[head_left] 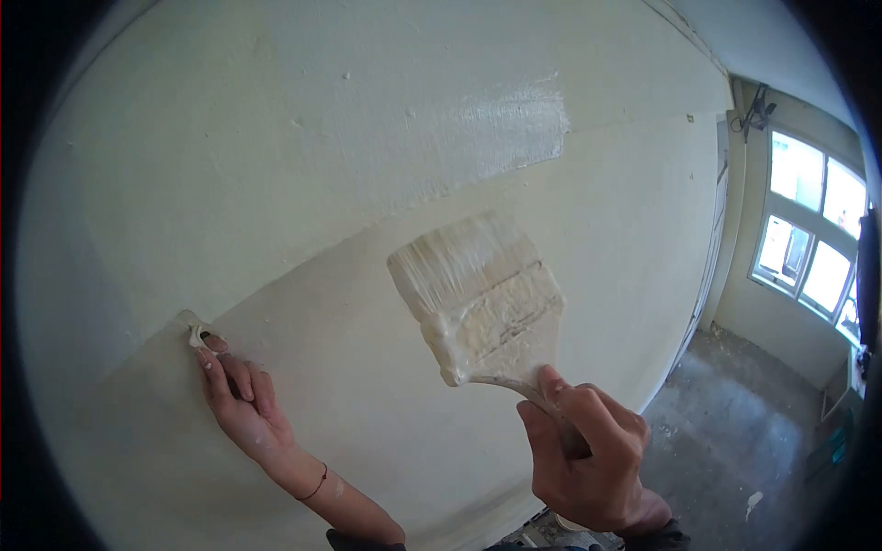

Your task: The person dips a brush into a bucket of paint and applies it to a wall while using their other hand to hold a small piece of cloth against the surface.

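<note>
My right hand point(593, 450) is wrapped round the handle of a wide paintbrush point(482, 294), held up in front of the wall. Thick cream paint coats its bristles and the part above the handle. At the lower left, my left hand point(241, 395) is raised to the wall point(367, 321), fingers curled at a small whitish thing with a dark spot point(198, 336). I cannot make out what that thing is, or whether it is fixed to the wall. A wet, shiny patch of paint point(519, 124) lies on the upper wall, above the brush.
To the right, a window with several panes point(808, 220) is set in the far wall. The grey floor point(726, 441) below has pale paint spots. A ceiling point(790, 37) slopes across the upper right. Dark cables or a bracket point(758, 110) hang near the corner.
</note>
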Demonstrator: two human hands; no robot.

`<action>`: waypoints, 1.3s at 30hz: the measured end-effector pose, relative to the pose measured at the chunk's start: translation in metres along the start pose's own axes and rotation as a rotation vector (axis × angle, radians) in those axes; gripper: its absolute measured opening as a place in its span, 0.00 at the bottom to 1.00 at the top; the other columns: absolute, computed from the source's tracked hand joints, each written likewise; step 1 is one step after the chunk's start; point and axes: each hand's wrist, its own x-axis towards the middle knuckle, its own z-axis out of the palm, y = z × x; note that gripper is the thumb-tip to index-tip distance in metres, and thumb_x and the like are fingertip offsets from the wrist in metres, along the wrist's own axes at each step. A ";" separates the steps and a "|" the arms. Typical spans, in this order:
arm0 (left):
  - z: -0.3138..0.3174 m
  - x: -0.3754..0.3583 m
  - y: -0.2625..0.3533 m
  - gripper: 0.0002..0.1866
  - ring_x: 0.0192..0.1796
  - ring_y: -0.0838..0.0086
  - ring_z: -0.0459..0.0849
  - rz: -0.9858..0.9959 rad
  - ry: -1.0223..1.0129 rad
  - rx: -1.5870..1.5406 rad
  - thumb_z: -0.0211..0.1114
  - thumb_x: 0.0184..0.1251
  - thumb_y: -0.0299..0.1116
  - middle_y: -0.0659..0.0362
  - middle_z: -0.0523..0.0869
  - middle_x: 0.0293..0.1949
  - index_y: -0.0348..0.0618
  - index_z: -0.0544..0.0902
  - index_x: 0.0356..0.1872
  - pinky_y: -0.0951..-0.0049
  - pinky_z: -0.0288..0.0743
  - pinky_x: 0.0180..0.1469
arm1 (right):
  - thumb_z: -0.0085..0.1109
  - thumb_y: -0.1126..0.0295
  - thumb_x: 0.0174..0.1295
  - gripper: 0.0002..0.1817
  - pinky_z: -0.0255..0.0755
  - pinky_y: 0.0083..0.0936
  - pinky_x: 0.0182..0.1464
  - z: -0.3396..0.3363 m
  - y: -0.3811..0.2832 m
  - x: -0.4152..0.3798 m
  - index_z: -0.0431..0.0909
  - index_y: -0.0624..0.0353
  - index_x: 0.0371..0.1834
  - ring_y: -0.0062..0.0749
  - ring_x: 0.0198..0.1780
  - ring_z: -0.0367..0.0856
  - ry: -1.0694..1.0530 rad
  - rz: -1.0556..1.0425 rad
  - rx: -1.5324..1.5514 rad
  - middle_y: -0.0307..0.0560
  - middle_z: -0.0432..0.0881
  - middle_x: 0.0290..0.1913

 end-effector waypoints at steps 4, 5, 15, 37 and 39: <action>0.001 -0.001 0.000 0.15 0.12 0.88 0.46 -0.012 0.005 -0.003 0.50 0.77 0.42 0.70 0.55 0.14 0.39 0.73 0.45 0.83 0.41 0.14 | 0.65 0.85 0.51 0.11 0.65 0.23 0.18 0.012 -0.004 0.028 0.77 0.73 0.38 0.27 0.14 0.71 0.146 -0.111 0.013 0.50 0.74 0.18; 0.002 -0.002 0.000 0.15 0.12 0.88 0.46 -0.018 0.002 -0.002 0.50 0.77 0.42 0.70 0.55 0.14 0.39 0.73 0.45 0.83 0.41 0.14 | 0.65 0.85 0.51 0.11 0.65 0.23 0.18 0.014 -0.002 0.026 0.77 0.73 0.38 0.27 0.14 0.71 0.147 -0.105 0.010 0.50 0.74 0.18; 0.002 -0.001 0.001 0.14 0.13 0.88 0.46 -0.033 0.007 -0.034 0.49 0.77 0.41 0.70 0.54 0.14 0.39 0.72 0.45 0.83 0.41 0.14 | 0.66 0.83 0.50 0.13 0.68 0.27 0.19 0.007 -0.016 0.020 0.78 0.72 0.41 0.36 0.14 0.76 0.060 -0.015 0.014 0.51 0.76 0.18; -0.004 0.001 -0.001 0.14 0.14 0.88 0.45 -0.026 -0.027 -0.025 0.49 0.78 0.40 0.69 0.55 0.16 0.38 0.72 0.48 0.84 0.42 0.15 | 0.64 0.82 0.53 0.14 0.71 0.26 0.22 -0.006 -0.009 0.022 0.77 0.72 0.43 0.37 0.20 0.80 0.015 -0.035 -0.007 0.55 0.79 0.24; -0.005 0.000 -0.001 0.14 0.14 0.88 0.45 -0.026 -0.038 -0.011 0.49 0.78 0.40 0.69 0.55 0.17 0.38 0.72 0.48 0.84 0.42 0.15 | 0.64 0.83 0.53 0.11 0.71 0.24 0.23 -0.002 0.006 0.038 0.78 0.72 0.40 0.34 0.20 0.80 0.028 -0.035 -0.034 0.54 0.79 0.23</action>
